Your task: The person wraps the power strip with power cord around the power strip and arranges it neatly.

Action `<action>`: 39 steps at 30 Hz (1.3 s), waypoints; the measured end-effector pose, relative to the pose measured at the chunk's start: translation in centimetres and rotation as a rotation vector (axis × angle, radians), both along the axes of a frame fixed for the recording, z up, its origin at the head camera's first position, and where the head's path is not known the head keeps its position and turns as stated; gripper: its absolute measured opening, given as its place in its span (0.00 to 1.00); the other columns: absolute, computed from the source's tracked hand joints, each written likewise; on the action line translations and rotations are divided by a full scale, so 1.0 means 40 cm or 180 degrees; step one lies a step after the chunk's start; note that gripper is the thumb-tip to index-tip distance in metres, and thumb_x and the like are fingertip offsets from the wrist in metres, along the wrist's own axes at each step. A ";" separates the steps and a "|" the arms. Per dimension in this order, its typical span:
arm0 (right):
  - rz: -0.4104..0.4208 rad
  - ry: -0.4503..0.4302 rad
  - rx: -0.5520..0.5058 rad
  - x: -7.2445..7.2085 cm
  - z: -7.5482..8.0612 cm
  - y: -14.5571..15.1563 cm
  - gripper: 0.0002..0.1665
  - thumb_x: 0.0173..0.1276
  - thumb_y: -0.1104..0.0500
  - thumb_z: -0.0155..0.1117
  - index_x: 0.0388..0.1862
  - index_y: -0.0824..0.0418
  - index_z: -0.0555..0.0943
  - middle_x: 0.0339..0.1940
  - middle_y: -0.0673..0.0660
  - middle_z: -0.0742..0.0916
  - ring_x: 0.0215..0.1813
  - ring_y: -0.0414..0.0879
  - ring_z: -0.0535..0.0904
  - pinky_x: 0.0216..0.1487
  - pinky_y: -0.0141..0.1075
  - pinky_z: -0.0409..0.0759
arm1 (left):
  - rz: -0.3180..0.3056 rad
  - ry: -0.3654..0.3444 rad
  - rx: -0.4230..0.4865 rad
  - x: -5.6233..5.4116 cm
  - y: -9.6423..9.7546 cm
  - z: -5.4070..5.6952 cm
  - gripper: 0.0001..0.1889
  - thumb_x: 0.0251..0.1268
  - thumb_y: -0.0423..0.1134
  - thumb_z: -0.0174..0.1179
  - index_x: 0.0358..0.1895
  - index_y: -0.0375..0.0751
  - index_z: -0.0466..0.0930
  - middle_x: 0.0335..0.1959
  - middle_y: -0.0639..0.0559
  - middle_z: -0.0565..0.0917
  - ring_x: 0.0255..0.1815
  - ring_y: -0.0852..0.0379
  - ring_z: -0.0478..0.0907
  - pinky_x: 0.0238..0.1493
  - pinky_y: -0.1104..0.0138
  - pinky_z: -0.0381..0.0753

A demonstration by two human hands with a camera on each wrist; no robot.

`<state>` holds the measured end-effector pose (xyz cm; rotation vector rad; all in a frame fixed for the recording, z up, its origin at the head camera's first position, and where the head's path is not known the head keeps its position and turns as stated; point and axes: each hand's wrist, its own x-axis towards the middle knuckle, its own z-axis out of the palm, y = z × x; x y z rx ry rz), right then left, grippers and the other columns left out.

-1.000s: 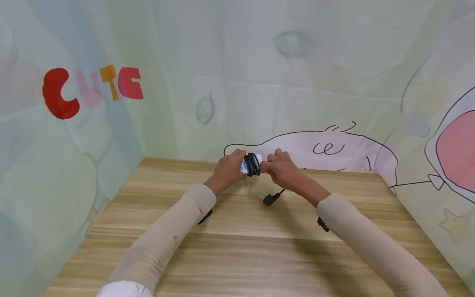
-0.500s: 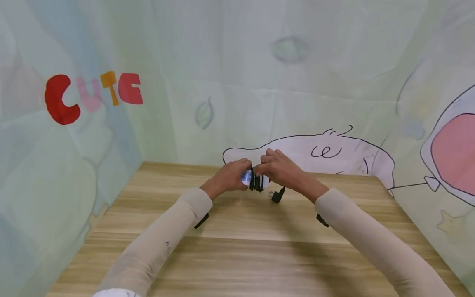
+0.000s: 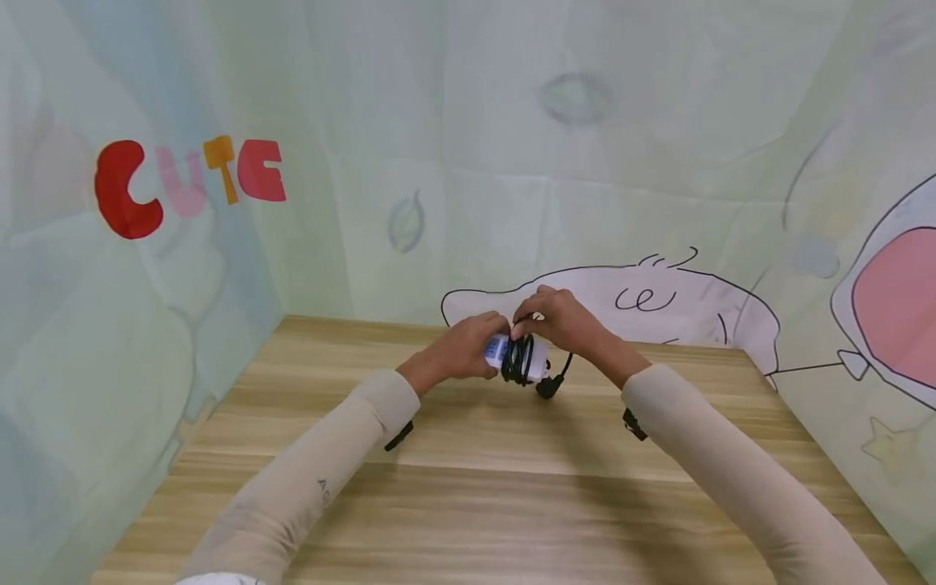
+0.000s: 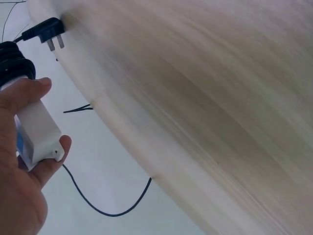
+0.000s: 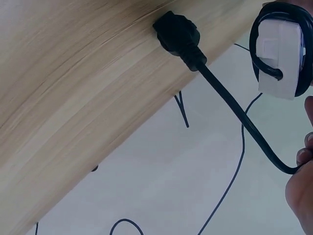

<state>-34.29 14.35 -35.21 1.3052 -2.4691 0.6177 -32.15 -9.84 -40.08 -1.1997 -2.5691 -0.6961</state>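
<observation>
A small white power block (image 3: 540, 363) with a blue label is held above the table, a black power cord (image 3: 517, 360) wound several turns round its middle. My left hand (image 3: 466, 345) grips the block's left end, thumb on one face; the left wrist view shows a small holed tab on the block (image 4: 41, 127) there. At the coil's top, my right hand (image 3: 561, 321) pinches the cord. From that hand the cord's loose end runs down to a black plug (image 3: 548, 387), hanging low over the table. In the left wrist view the plug (image 4: 51, 30) shows its flat metal prongs.
The wood-grain table (image 3: 468, 504) spreads beneath both arms. Printed fabric walls (image 3: 483, 219) enclose its back and sides, with the back wall close behind my hands. Dark straps (image 3: 634, 424) sit under the sleeves.
The block has come slightly down and to the right, tilting its right end lower. My right hand has moved from the block's right end to the coil's top, and the plug has swung right.
</observation>
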 end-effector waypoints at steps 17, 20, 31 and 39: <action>-0.0466 -0.1108 -0.0754 -0.018 0.001 -0.003 0.08 0.71 0.65 0.81 0.46 0.66 0.94 0.48 0.64 0.96 0.48 0.48 0.92 0.52 0.32 0.86 | 0.0058 -0.0174 0.0277 0.018 0.015 0.016 0.32 0.50 0.25 0.83 0.61 0.34 0.81 0.59 0.40 0.87 0.54 0.46 0.84 0.62 0.53 0.87; -0.0590 -0.1254 -0.0823 -0.020 -0.008 -0.004 0.08 0.71 0.64 0.82 0.47 0.65 0.95 0.47 0.63 0.96 0.42 0.43 0.90 0.46 0.29 0.84 | 0.0032 -0.0138 0.0342 0.018 0.015 0.014 0.32 0.49 0.25 0.84 0.60 0.34 0.82 0.58 0.40 0.87 0.54 0.46 0.84 0.61 0.53 0.87; -0.0794 -0.1548 -0.1147 -0.040 -0.028 -0.011 0.10 0.77 0.62 0.77 0.51 0.68 0.94 0.51 0.66 0.96 0.47 0.46 0.88 0.48 0.33 0.84 | 0.0080 -0.0158 0.0637 0.010 0.015 0.019 0.32 0.45 0.26 0.85 0.57 0.33 0.83 0.56 0.38 0.88 0.54 0.45 0.84 0.59 0.56 0.87; -0.0913 -0.2354 -0.1382 -0.052 -0.031 0.007 0.17 0.86 0.57 0.69 0.60 0.69 0.90 0.53 0.59 0.95 0.45 0.41 0.85 0.45 0.31 0.84 | 0.0212 -0.0309 0.0844 0.020 0.022 0.033 0.34 0.45 0.28 0.87 0.59 0.33 0.84 0.59 0.38 0.88 0.56 0.44 0.85 0.61 0.53 0.87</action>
